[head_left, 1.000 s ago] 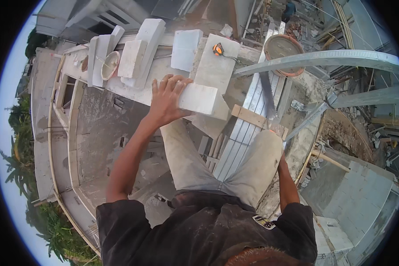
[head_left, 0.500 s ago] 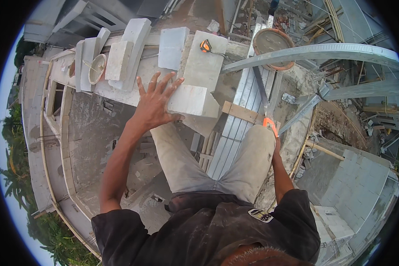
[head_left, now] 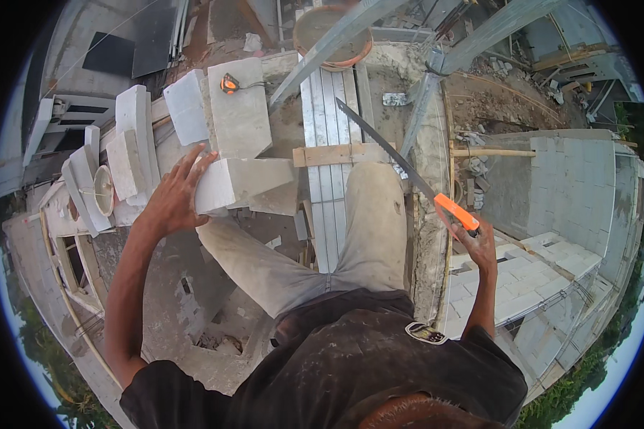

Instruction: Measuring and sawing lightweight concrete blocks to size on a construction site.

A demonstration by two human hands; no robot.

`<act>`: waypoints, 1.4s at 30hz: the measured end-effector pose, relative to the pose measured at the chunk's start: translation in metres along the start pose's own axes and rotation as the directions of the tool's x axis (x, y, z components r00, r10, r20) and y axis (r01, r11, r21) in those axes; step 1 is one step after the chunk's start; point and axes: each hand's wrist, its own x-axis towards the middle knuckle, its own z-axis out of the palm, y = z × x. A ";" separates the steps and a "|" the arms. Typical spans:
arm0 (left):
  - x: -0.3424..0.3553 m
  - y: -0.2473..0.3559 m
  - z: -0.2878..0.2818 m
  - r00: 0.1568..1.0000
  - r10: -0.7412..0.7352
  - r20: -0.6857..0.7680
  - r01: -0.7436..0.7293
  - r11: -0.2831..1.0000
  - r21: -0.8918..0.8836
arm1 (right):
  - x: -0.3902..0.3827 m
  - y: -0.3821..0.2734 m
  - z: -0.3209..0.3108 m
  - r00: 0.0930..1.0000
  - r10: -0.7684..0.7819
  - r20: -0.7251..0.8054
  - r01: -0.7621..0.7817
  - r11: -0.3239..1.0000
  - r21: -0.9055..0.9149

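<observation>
My left hand [head_left: 166, 196] grips the left end of a cut white lightweight concrete block [head_left: 229, 182], fingers over its far edge and thumb on the near side. The block sits just beyond my left knee. In my right hand [head_left: 477, 243] is a hand saw [head_left: 388, 149], held by its orange handle out to the right of my right knee. Its dark blade points away and to the left, apart from the block. Beyond the block, an orange and black tape measure [head_left: 229, 84] lies on a pale slab [head_left: 240, 111].
Metal channels [head_left: 325, 129] run between my legs, with a wooden plank [head_left: 340, 154] across them. A round mortar tub [head_left: 334, 36] stands at their far end. Metal profiles [head_left: 336, 46] slant across the far side. More blocks [head_left: 132, 136] stand at the left; a drop opens below.
My right hand has brought the saw up and outward to the right, from beside my knee. My left hand stays on the block, now round its left end. The view has turned rightward.
</observation>
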 end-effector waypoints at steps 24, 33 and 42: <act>0.046 0.091 -0.139 1.000 -0.003 -0.025 0.002 0.999 -0.051 | -0.100 0.013 -0.047 0.906 -0.070 -0.418 0.179 0.957 0.228; 0.124 0.104 -0.111 0.990 0.120 -0.076 -0.123 0.991 -0.048 | -0.093 -0.028 -0.036 0.900 -0.190 -0.393 0.319 0.901 0.295; 0.114 0.116 -0.101 0.976 -0.036 -0.213 0.006 0.990 -0.138 | -0.065 -0.169 0.027 0.900 -0.360 -0.245 0.426 0.847 0.318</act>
